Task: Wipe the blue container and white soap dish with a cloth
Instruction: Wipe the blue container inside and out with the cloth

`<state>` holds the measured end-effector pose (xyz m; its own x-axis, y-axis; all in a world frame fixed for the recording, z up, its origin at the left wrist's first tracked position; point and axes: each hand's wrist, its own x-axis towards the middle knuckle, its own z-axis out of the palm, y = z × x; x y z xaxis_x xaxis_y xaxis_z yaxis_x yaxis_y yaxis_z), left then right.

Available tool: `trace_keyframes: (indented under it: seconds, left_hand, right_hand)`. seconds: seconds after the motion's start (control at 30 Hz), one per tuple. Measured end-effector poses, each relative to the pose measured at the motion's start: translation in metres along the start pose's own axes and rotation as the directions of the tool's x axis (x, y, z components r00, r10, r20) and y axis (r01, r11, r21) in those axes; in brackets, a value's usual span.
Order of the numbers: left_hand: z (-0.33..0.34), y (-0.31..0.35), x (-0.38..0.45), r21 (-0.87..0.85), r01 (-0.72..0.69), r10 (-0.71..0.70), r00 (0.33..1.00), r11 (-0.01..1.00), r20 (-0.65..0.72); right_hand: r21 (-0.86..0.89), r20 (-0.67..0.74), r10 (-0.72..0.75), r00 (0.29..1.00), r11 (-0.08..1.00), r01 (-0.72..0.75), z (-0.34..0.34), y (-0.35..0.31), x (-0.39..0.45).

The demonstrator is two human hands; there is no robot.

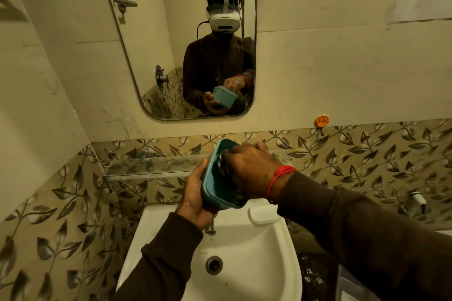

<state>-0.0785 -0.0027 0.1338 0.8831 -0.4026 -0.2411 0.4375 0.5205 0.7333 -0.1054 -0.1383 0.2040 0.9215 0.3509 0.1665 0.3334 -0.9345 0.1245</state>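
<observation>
I hold the blue container [216, 190] tilted on its side above the sink, its opening turned to the right. My left hand [194, 199] grips its underside and left wall. My right hand [252, 171], with a red thread at the wrist, is pushed into the opening and pressed on a dark cloth [223, 165], of which only a bit shows between the fingers. The white soap dish [263, 214] lies on the sink's back right rim, below my right wrist.
A white sink [281, 252] stands below, with a drain and a metal tap stub under my left hand. A glass shelf [146, 166] runs along the tiled wall to the left. A mirror [171, 56] hangs above; an orange hook [321, 121] is stuck to the right.
</observation>
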Motion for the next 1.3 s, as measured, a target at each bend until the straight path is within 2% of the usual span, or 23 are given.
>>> trace_keyframes:
  seconds: [0.03,0.1,0.23,0.4,0.5,0.6,0.73,0.77,0.83,0.9,0.93,0.97,1.0,1.07,1.1,1.2,1.3]
  left_hand:
    - [0.002,0.001,-0.002,0.007,0.021,-0.021,1.000,1.000,0.020]
    - [0.004,0.006,-0.004,0.007,0.051,-0.051,0.998,0.999,0.045]
    - [0.001,0.015,-0.002,0.060,0.081,-0.085,0.994,0.995,0.062]
    - [-0.001,0.027,0.003,0.143,-0.014,-0.003,0.993,0.990,0.119]
    - [0.003,0.029,0.007,0.189,-0.080,0.055,0.989,0.979,0.134]
    - [0.006,0.031,0.012,0.159,-0.125,0.098,0.982,0.979,0.163]
    - [0.008,0.036,0.018,0.095,-0.148,0.131,0.977,0.984,0.169]
    - [0.006,0.036,0.018,0.094,-0.147,0.128,0.975,0.985,0.180]
    - [0.002,0.037,0.015,0.087,-0.130,0.112,0.977,0.988,0.181]
    - [-0.001,0.037,0.011,0.048,-0.069,0.059,0.982,0.997,0.178]
    - [-0.002,0.037,0.010,0.024,-0.047,0.042,0.982,0.999,0.183]
    - [-0.002,0.036,0.009,0.004,-0.037,0.035,0.980,0.999,0.194]
    - [-0.002,0.034,0.008,-0.017,-0.030,0.033,0.978,0.999,0.204]
    - [0.002,0.030,0.007,-0.063,-0.010,0.023,0.979,0.998,0.201]
    - [0.004,0.027,0.006,-0.084,0.006,0.011,0.981,0.996,0.193]
    - [0.014,0.019,0.003,-0.097,0.042,-0.024,0.983,0.994,0.181]
    - [0.020,0.017,-0.001,-0.119,0.048,-0.028,0.987,0.992,0.160]
  right_hand:
    - [0.001,-0.087,-0.004,0.996,1.000,0.004,0.000,0.002,0.003]
    - [-0.148,-0.195,-0.096,0.976,0.987,0.067,-0.008,0.005,0.006]
    - [-0.294,-0.049,-0.236,0.970,0.932,0.212,-0.017,0.017,0.001]
    - [-0.294,0.054,-0.226,0.973,0.927,0.231,-0.018,0.018,-0.017]
    - [-0.317,0.036,-0.199,0.979,0.927,0.200,-0.011,0.008,-0.022]
    - [-0.253,-0.002,-0.230,0.973,0.942,0.222,-0.008,-0.005,-0.029]
    - [-0.119,0.001,-0.285,0.958,0.952,0.283,-0.006,-0.023,-0.029]
    - [-0.038,0.015,-0.280,0.960,0.959,0.281,-0.008,-0.022,-0.029]
    - [0.295,0.056,-0.257,0.965,0.928,0.230,-0.020,-0.014,-0.031]
    - [0.679,0.122,-0.222,0.967,0.730,0.082,-0.035,-0.002,-0.034]
    - [0.785,0.156,-0.206,0.966,0.620,0.006,-0.041,0.001,-0.036]
    - [0.809,0.168,-0.204,0.964,0.588,-0.017,-0.045,0.002,-0.036]
    - [0.762,0.149,-0.204,0.968,0.647,0.019,-0.048,0.001,-0.034]
    - [0.513,0.047,-0.170,0.984,0.850,0.122,-0.047,-0.001,-0.025]
    - [0.395,-0.011,-0.110,0.994,0.913,0.105,-0.047,-0.001,-0.018]
    - [0.237,-0.089,0.109,0.990,0.968,-0.085,-0.045,0.002,-0.005]
    - [0.163,-0.093,0.180,0.979,0.973,-0.163,-0.037,-0.002,0.001]
